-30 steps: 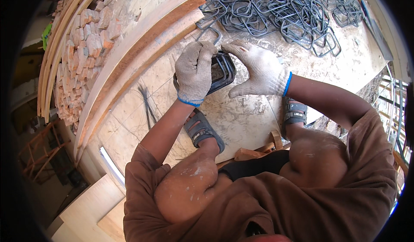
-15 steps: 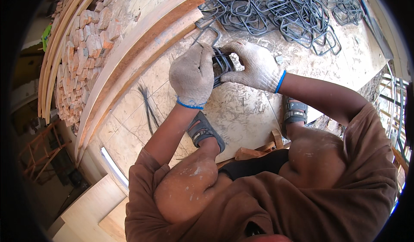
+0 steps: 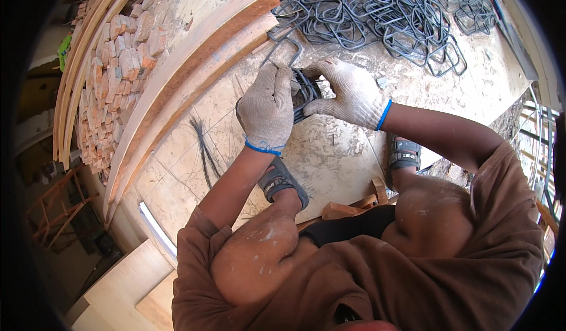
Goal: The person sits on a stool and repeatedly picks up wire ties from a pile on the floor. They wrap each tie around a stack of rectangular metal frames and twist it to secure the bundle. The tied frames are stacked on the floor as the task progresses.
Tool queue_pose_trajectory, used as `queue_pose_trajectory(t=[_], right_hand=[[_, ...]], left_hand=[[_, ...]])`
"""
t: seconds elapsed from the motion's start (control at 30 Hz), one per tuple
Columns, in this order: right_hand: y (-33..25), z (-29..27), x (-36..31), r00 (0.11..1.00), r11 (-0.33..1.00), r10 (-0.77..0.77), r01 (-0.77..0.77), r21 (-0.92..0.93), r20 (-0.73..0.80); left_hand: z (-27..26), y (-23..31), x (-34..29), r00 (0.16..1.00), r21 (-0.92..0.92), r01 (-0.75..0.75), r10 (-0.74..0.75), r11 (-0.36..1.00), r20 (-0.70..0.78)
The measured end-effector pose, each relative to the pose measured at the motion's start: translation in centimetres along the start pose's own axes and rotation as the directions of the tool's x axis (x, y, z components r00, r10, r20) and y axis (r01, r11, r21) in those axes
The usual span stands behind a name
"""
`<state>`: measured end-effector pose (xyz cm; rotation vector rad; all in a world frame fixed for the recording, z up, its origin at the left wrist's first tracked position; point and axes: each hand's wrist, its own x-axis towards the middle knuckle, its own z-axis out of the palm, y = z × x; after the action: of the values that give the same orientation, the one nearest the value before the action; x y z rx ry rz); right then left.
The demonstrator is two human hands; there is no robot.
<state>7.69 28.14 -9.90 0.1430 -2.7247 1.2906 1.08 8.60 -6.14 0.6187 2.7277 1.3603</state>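
A bundle of dark steel rebar stirrups (image 3: 305, 95) is held just above the floor between my two gloved hands. My left hand (image 3: 268, 106), in an off-white knit glove with a blue cuff, is closed on the bundle's left side, its fingers mostly hidden. From the right, my right hand (image 3: 352, 92), gloved the same way, grips the bundle with thumb below and fingers curled over the top. A loose stirrup (image 3: 287, 49) lies just beyond my left hand. Thin dark tie wires (image 3: 203, 151) lie on the floor to the left.
A large tangled heap of stirrups (image 3: 377, 12) spreads at the far side. Long wooden boards (image 3: 194, 66) run along the left, with stacked bricks (image 3: 121, 66) behind them. Wood offcuts (image 3: 354, 207) lie between my sandalled feet. Plywood (image 3: 127, 272) is at the lower left.
My left hand has turned slightly and shifted a little to the right against the bundle. My right hand stays almost in place, still gripping it.
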Motion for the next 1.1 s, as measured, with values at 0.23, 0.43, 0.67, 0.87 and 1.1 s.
queue_pose_trajectory(t=[0.23,0.43,0.67,0.87,1.1], right_hand=[[-0.2,-1.5,-0.6,0.995,0.994,0.098,-0.098,0.042,-0.013],[1.7,-1.9,-0.3,0.966,0.962,0.248,-0.254,0.097,0.067],[3.0,-1.8,0.5,0.976,0.974,0.142,-0.167,0.152,0.167],[1.4,-2.0,0.6,0.779,0.481,0.418,-0.626,0.614,0.467],[0.4,-0.3,1.2,0.639,-0.065,0.596,-0.565,0.822,0.487]], left_hand=[[-0.2,0.3,0.0,0.998,-0.116,0.049,-0.052,0.992,-0.022],[0.2,-0.9,-0.8,1.000,-0.053,0.001,-0.001,0.999,-0.002],[0.5,-0.7,-0.7,1.000,-0.160,-0.010,0.011,0.987,0.003],[0.2,-1.5,-0.6,0.991,-0.443,-0.047,0.096,0.895,0.090],[-0.6,-1.1,-0.4,0.943,-0.585,0.048,0.157,0.810,0.295]])
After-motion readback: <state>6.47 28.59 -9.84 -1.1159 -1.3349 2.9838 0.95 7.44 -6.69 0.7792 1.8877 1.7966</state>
